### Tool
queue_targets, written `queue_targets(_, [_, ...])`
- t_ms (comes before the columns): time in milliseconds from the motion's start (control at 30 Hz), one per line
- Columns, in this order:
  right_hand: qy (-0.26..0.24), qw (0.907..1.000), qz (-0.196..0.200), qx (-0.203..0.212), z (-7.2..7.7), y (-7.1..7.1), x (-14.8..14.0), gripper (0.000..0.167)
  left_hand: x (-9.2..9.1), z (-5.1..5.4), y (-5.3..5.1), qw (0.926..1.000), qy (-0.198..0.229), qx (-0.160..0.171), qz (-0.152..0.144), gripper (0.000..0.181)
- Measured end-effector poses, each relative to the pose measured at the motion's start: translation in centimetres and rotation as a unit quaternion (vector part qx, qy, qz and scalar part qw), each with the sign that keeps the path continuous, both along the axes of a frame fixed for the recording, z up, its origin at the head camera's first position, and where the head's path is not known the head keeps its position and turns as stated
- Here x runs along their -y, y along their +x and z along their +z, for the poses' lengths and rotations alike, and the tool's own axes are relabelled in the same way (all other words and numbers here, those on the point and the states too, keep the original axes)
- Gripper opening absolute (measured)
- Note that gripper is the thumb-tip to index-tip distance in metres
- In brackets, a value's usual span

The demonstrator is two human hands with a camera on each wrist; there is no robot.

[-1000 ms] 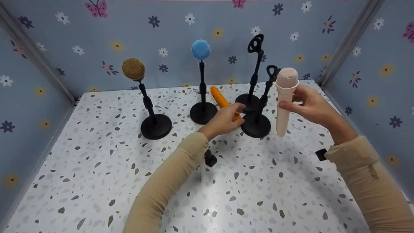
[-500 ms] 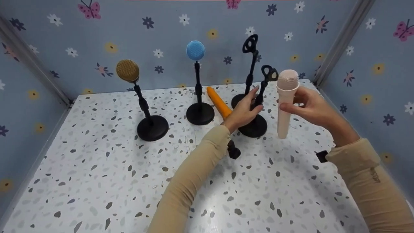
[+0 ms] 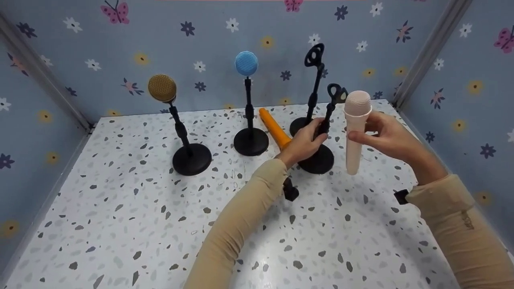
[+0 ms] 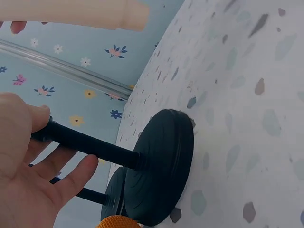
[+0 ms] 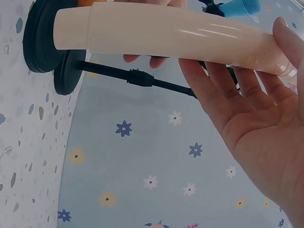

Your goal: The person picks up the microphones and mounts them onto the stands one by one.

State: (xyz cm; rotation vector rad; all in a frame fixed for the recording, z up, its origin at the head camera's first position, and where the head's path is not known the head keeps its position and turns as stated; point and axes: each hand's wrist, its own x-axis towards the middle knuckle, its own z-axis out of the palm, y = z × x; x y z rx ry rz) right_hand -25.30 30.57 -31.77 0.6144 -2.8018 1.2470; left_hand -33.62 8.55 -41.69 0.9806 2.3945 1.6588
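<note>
My right hand (image 3: 391,134) holds a pale pink microphone (image 3: 353,154) upright in the air, fingers and thumb around its handle, its mesh head at the top. Just left of it, my left hand (image 3: 303,142) grips the pole of the nearer black microphone stand (image 3: 321,161). In the left wrist view the thumb and fingers lie around that pole (image 4: 95,145). The stand's clip (image 3: 336,92) on top holds nothing and sits close beside the pink microphone. An orange microphone (image 3: 275,127) lies on the table behind my left hand, its head hidden in the head view.
A second black stand (image 3: 314,96) with a bare clip stands behind the gripped one. Farther left are a stand with a blue microphone (image 3: 246,63) and one with a gold microphone (image 3: 162,88). Flowered walls (image 3: 221,92) enclose the speckled table (image 3: 132,208).
My left hand has moved right, past the orange microphone, and taken hold of the nearer stand's pole. My right hand still holds the pink microphone in nearly the same place.
</note>
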Motion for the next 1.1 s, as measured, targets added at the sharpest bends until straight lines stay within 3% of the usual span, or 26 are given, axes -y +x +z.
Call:
queue_targets(300, [-0.008, 0.9998, 0.016, 0.011, -0.1, 0.1, 0.6, 0.047, 1.4, 0.1, 1.1, 0.9998, -0.018, -0.005, -0.007, 0.043])
queue_targets(567, [-0.024, 0.9989, 0.040, 0.010, 0.0, 0.4, 1.2, 0.043, 3.0, -0.1, 2.0, 0.9992, -0.026, -0.031, -0.006, 0.046])
queue_targets(933, [-0.043, 0.9966, 0.070, 0.009, 0.4, 0.6, 2.8, 0.041, 6.3, -0.5, 4.1, 0.9990, -0.019, -0.039, 0.005, 0.042])
queue_targets(1100, [-0.040, 0.9962, 0.075, 0.020, 0.6, 0.6, 3.7, 0.045, 7.6, -0.2, 5.0, 0.9984, -0.040, -0.033, 0.020, 0.043])
